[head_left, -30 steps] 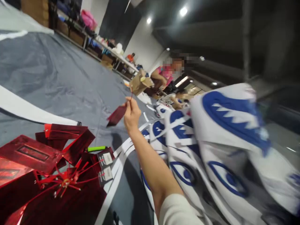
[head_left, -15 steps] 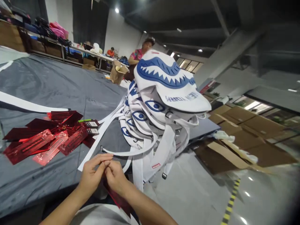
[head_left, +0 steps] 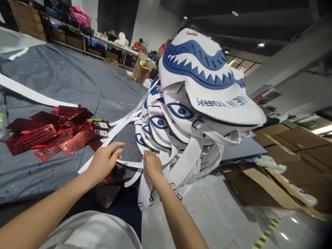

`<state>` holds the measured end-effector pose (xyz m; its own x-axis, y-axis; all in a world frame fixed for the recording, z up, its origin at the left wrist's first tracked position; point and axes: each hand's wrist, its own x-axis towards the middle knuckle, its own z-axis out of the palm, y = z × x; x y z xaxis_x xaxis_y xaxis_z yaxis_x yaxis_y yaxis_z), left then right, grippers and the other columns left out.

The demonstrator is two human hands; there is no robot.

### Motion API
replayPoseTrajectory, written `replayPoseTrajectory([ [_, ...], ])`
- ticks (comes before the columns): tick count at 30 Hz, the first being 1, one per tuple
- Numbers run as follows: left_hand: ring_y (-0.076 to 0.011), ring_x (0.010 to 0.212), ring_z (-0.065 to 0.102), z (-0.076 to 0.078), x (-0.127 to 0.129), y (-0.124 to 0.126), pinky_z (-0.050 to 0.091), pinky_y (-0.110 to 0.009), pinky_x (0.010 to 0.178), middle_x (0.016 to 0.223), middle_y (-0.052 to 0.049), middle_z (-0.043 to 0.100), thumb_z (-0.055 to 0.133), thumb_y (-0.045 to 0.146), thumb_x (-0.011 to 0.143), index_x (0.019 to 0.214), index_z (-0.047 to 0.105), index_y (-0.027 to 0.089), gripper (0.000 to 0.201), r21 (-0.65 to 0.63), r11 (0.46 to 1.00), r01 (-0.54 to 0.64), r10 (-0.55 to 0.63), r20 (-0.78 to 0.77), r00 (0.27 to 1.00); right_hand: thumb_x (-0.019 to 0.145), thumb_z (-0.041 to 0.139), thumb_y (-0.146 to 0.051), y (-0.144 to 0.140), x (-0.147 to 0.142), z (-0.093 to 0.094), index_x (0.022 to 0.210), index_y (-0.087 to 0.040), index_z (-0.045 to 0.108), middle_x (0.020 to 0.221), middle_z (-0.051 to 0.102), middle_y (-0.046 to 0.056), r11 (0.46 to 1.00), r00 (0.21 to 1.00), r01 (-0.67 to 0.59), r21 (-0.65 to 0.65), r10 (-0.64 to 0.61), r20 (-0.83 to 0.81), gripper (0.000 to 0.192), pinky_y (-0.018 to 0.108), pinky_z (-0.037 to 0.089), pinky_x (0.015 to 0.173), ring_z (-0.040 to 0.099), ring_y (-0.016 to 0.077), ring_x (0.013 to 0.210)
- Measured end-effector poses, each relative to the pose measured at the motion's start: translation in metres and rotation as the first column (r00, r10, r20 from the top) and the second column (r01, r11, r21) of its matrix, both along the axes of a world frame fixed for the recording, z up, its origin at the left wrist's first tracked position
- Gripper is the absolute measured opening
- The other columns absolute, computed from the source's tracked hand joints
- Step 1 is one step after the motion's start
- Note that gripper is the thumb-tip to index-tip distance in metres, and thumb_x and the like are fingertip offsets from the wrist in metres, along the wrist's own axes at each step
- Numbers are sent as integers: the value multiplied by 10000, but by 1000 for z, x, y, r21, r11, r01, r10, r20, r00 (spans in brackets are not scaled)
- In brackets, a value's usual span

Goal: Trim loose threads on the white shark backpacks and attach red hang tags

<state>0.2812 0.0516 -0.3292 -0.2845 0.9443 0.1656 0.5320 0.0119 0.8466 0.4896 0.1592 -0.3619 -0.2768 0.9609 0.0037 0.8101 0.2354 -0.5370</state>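
A stack of white backpacks (head_left: 207,90) printed with blue shark mouths and eyes lies at the edge of the grey-covered table (head_left: 64,83). Their white straps (head_left: 129,164) hang over the edge. My right hand (head_left: 151,164) is curled into the straps at the bottom of the stack. My left hand (head_left: 106,159) hovers just left of it, fingers stretched and apart over a loose strap. A shiny red tag (head_left: 111,176) hangs just below that hand. A pile of the same red tags (head_left: 49,133) lies on the table to the left.
A green pen (head_left: 93,120) and small barcode labels (head_left: 102,128) lie by the tag pile. Flattened cardboard (head_left: 272,180) covers the floor on the right. Other people (head_left: 138,44) sit at far tables, beside a brown paper bag (head_left: 141,69).
A second ago my right hand held a red tag up by its string. Half a second ago both hands pinched it near my body. Now they have spread apart onto the backpack straps.
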Motion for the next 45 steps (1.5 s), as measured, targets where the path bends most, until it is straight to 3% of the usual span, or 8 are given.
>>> replayPoseTrajectory([
  [4, -247, 930, 712, 12, 8, 70, 496, -301, 772, 996, -91, 764, 474, 186, 915, 1111, 742, 280, 346, -345, 922, 177, -321, -424, 847, 799, 629, -141, 20, 26, -14, 1027, -173, 679, 749, 695, 128, 982, 986, 169, -88, -168, 14, 236, 458, 489, 856, 698, 334, 907],
  [8, -253, 946, 720, -2, 30, 138, 515, -284, 770, 1019, -111, 765, 579, 114, 828, 1038, 775, 260, 322, -461, 831, 310, -501, -380, 777, 856, 560, -301, 32, 28, -32, 1226, -154, 566, 743, 691, 66, 948, 941, 273, -162, -298, -161, 398, 341, 508, 665, 691, 240, 682],
  [12, -271, 1050, 699, -16, 44, 172, 533, -327, 849, 1115, -142, 742, 543, 121, 860, 1146, 743, 255, 373, -475, 790, 388, -578, -364, 730, 876, 419, -449, 41, 13, -55, 1287, -133, 460, 828, 713, 59, 901, 819, 347, -260, -426, -385, 519, 255, 460, 503, 659, 170, 584],
  [18, -261, 1094, 676, -24, 40, 188, 522, -336, 915, 1130, -132, 733, 580, 123, 837, 1147, 743, 253, 374, -473, 754, 456, -630, -325, 705, 752, 552, -424, 38, 9, -70, 1195, -156, 529, 829, 709, 32, 868, 657, 408, -284, -495, -569, 518, 302, 539, 694, 647, 139, 642],
  [25, -235, 996, 698, -28, 29, 188, 513, -287, 868, 922, -77, 759, 600, 169, 845, 1102, 760, 268, 319, -503, 709, 494, -665, -247, 705, 690, 609, -437, 44, 7, -78, 991, -173, 594, 819, 696, 25, 847, 574, 427, -317, -525, -629, 400, 286, 532, 673, 625, 126, 639],
  [31, -255, 1119, 664, -21, 37, 189, 498, -317, 926, 1109, -120, 740, 555, 108, 841, 1133, 747, 235, 372, -480, 726, 492, -644, -224, 731, 760, 533, -486, 39, 1, -77, 1096, -168, 547, 761, 688, 4, 863, 621, 417, -284, -499, -604, 463, 284, 522, 596, 598, 119, 521],
  [39, -142, 577, 643, -24, 60, 211, 495, -213, 610, 636, -19, 707, 582, 91, 747, 1089, 741, 180, 388, -564, 485, 668, -758, 110, 643, 898, 449, -386, 37, 3, -63, 897, -211, 572, 670, 667, -11, 883, 806, 442, -161, -469, -361, 214, 247, 421, 503, 555, 124, 433],
  [45, -157, 643, 637, -31, 20, 206, 498, -227, 647, 676, 12, 693, 834, 193, 573, 983, 731, 182, 423, -401, 454, 795, -759, 294, 582, 880, 476, -241, 23, 10, -34, 816, -213, 622, 653, 607, 34, 874, 868, 483, 56, -469, -164, 162, 315, 401, 680, 589, 214, 665],
])
